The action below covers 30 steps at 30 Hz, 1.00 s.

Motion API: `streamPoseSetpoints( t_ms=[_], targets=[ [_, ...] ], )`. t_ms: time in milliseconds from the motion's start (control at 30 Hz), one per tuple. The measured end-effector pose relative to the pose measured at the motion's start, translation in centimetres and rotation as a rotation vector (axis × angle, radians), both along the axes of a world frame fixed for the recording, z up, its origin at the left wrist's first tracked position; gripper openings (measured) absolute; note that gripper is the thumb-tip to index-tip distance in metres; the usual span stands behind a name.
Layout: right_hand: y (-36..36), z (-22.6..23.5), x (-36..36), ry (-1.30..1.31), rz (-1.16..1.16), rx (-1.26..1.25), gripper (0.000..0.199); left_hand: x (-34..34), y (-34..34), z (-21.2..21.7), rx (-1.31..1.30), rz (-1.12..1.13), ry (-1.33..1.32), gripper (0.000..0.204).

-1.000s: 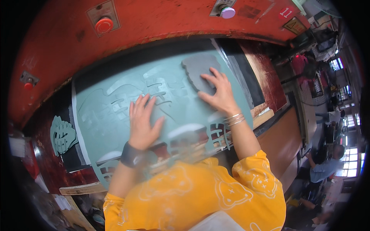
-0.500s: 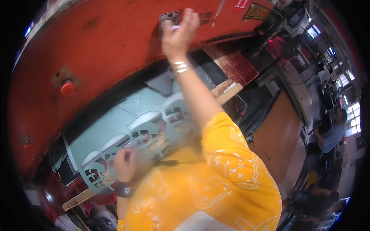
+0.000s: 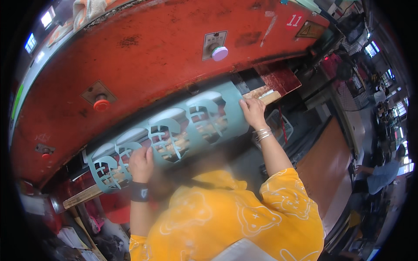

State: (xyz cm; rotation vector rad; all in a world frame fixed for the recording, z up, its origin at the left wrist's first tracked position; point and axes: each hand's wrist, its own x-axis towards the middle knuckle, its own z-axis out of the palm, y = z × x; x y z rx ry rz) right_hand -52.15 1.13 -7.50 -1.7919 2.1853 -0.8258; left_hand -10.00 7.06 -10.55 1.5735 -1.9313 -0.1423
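A pale teal sheet (image 3: 234, 122) with several rounded cut-out shapes along it curves over the front of the machine bed. My left hand (image 3: 141, 164), a dark band at its wrist, is closed on the sheet's near edge, left of its middle. At the sheet's right end my right hand (image 3: 254, 112) grips the edge, thumb on top and fingers partly hidden. Through the cut-outs parts of a wooden strip show. The purple push button (image 3: 220, 53) on the machine is apart from both hands.
A big red machine beam (image 3: 152, 52) spans the far side, with a red push button (image 3: 101, 103) and a smaller red knob (image 3: 46, 155). A wooden bar (image 3: 82, 196) runs along the bed's front. A brown board (image 3: 320, 161) stands at right. Another person (image 3: 383, 176) is farther right.
My right hand has come down from the purple button to the sheet's right end. The sheet, flat on the bed before, is now pulled nearer and curved. My left hand stays at its near edge.
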Motion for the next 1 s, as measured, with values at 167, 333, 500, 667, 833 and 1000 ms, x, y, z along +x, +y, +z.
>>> streamPoseSetpoints(
  t_ms=[167,333,500,667,833,1000],
  targets=[
    [1.2,-0.9,-0.7,0.111,0.116,-0.099,0.042,0.1,0.0,0.2,0.027,-0.030,-0.028,0.028],
    [1.6,-0.3,0.3,0.192,0.094,-0.152,0.046,0.3,0.3,0.1,0.068,0.002,0.035,0.029],
    [1.4,0.3,1.1,0.220,-0.008,0.049,0.057,1.9,-0.8,0.1,0.075,-0.100,0.103,0.027],
    [1.5,0.3,3.0,0.062,-0.028,-0.111,0.051,4.5,-2.2,0.3,0.370,-0.065,0.018,0.025],
    [2.1,0.9,4.3,-0.020,-0.206,-0.154,0.051,5.3,-3.5,3.9,0.462,-0.419,-0.080,0.041],
    [5.8,0.6,3.4,0.034,-0.320,-0.287,0.047,3.1,-8.2,10.3,0.730,-0.610,-0.034,0.036]
  ],
)
